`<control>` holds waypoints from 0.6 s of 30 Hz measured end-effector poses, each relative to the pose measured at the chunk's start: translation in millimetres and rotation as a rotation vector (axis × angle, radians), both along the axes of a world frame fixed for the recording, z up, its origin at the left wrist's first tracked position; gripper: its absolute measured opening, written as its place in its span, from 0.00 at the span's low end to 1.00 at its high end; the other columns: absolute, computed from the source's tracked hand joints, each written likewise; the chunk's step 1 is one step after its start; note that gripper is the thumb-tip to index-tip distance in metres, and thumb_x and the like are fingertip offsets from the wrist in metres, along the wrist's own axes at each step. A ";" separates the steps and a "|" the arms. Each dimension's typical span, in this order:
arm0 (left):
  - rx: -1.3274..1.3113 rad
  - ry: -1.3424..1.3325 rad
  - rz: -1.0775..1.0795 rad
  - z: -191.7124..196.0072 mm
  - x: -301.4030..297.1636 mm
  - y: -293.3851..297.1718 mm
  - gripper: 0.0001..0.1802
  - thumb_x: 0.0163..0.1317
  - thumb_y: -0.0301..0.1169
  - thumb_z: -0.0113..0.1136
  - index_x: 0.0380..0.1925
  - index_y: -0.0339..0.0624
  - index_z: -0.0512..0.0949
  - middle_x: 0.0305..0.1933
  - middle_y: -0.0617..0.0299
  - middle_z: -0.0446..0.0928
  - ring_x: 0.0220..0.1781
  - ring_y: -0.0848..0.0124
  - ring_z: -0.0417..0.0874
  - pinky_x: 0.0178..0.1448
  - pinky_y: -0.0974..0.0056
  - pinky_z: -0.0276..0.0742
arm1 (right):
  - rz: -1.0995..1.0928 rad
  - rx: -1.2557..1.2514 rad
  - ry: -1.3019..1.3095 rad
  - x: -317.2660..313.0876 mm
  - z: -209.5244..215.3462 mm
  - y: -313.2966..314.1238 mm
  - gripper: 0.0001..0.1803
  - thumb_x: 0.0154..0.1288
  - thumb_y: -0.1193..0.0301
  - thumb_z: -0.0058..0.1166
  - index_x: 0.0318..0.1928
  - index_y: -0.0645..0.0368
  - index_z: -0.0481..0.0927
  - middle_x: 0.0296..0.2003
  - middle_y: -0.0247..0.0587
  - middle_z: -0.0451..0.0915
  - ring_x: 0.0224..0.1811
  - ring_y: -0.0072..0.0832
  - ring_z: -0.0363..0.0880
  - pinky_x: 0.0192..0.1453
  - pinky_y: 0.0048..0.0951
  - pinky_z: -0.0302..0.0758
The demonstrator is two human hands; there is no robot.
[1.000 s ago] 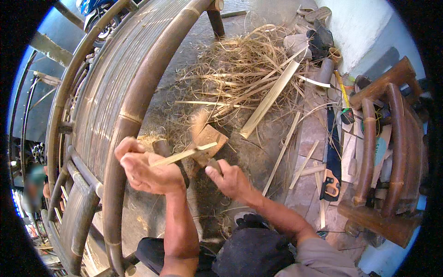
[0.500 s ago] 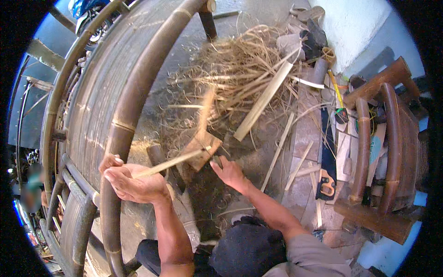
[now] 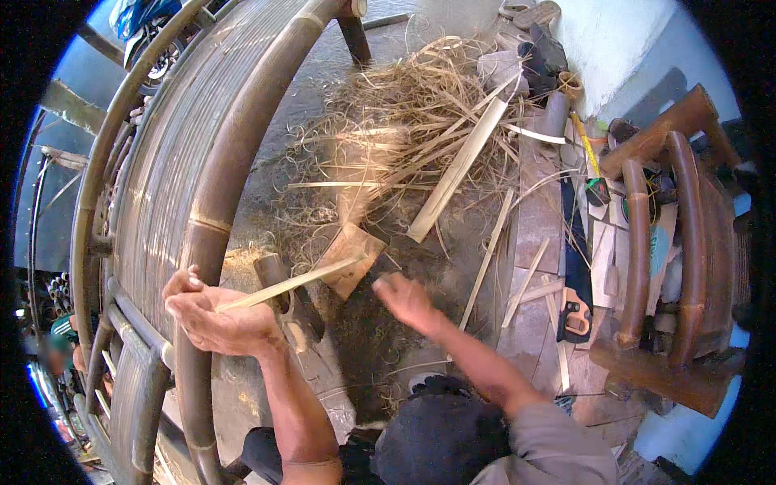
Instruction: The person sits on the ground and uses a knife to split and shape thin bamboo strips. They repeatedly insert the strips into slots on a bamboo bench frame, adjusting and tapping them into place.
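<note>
My left hand [image 3: 222,317], at the bamboo frame's near rail, is closed around one end of a pale bamboo strip [image 3: 295,284]. The strip slants up to the right, its far end over a tilted wooden block [image 3: 352,263]. My right hand [image 3: 406,301] is just right of the block, smeared by motion, with its fingers curled. Something small and dark shows at its fingertips, but I cannot make out what it is. Beyond the block, a blurred pale streak [image 3: 349,182] rises over the shavings.
A large bamboo frame with a slatted surface [image 3: 174,153] fills the left. A heap of shavings [image 3: 420,113] lies ahead, with a wide bamboo slat [image 3: 461,170] across it. On the right are a handsaw [image 3: 575,311], a tape measure [image 3: 596,190] and a brown bamboo chair [image 3: 691,242].
My left hand has shifted slightly left with the strip. My right hand stays by the block but is more blurred. The pale streak beyond the block has become wider and fainter.
</note>
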State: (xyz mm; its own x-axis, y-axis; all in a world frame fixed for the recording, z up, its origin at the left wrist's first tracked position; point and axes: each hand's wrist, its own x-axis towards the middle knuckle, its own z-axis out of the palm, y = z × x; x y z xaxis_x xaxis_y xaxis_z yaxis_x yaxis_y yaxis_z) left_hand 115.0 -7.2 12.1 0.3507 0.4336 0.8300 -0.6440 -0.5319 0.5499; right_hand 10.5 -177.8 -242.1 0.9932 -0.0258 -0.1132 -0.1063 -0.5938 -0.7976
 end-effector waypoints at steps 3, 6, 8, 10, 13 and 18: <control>-0.117 0.249 -0.114 13.5 -9.1 -5.7 0.27 0.81 0.47 0.36 0.25 0.39 0.65 0.26 0.61 0.63 0.30 0.68 0.64 0.41 0.61 0.65 | -0.102 0.163 0.303 4.0 -18.1 -7.9 0.28 0.71 0.45 0.53 0.44 0.61 0.76 0.25 0.54 0.81 0.30 0.48 0.84 0.31 0.50 0.76; -0.479 0.368 -0.372 20.6 -12.8 -12.8 0.26 0.81 0.52 0.40 0.25 0.48 0.60 0.21 0.69 0.57 0.20 0.79 0.55 0.23 0.70 0.53 | -0.051 0.156 0.171 10.0 -4.1 -13.4 0.30 0.72 0.44 0.53 0.43 0.64 0.77 0.25 0.55 0.81 0.31 0.48 0.84 0.33 0.49 0.76; -0.481 0.301 -0.258 17.2 -11.8 -21.7 0.25 0.81 0.52 0.41 0.26 0.49 0.62 0.21 0.70 0.57 0.20 0.81 0.53 0.20 0.72 0.48 | 0.005 0.035 0.111 7.3 28.4 -8.8 0.30 0.72 0.45 0.53 0.42 0.65 0.76 0.25 0.57 0.80 0.32 0.49 0.84 0.35 0.48 0.76; -0.462 0.134 -0.174 9.5 -9.5 -32.4 0.24 0.81 0.52 0.41 0.28 0.49 0.63 0.21 0.70 0.57 0.19 0.82 0.53 0.19 0.73 0.47 | -0.041 0.281 0.091 0.8 74.2 -1.4 0.28 0.72 0.47 0.55 0.41 0.65 0.76 0.26 0.61 0.80 0.33 0.56 0.84 0.36 0.51 0.77; -0.378 0.115 -0.239 1.5 -12.6 -44.9 0.24 0.81 0.52 0.42 0.28 0.50 0.63 0.22 0.71 0.56 0.20 0.81 0.55 0.18 0.73 0.45 | 0.082 0.513 0.001 -9.9 136.8 11.4 0.26 0.71 0.48 0.57 0.42 0.64 0.76 0.26 0.62 0.81 0.33 0.61 0.83 0.35 0.53 0.77; -0.359 0.116 -0.271 2.3 -12.9 -45.6 0.26 0.82 0.51 0.37 0.25 0.51 0.54 0.19 0.70 0.51 0.18 0.81 0.47 0.19 0.72 0.42 | 0.058 0.496 -0.202 -0.7 143.1 32.7 0.22 0.71 0.51 0.58 0.43 0.60 0.79 0.25 0.59 0.81 0.31 0.59 0.83 0.33 0.53 0.79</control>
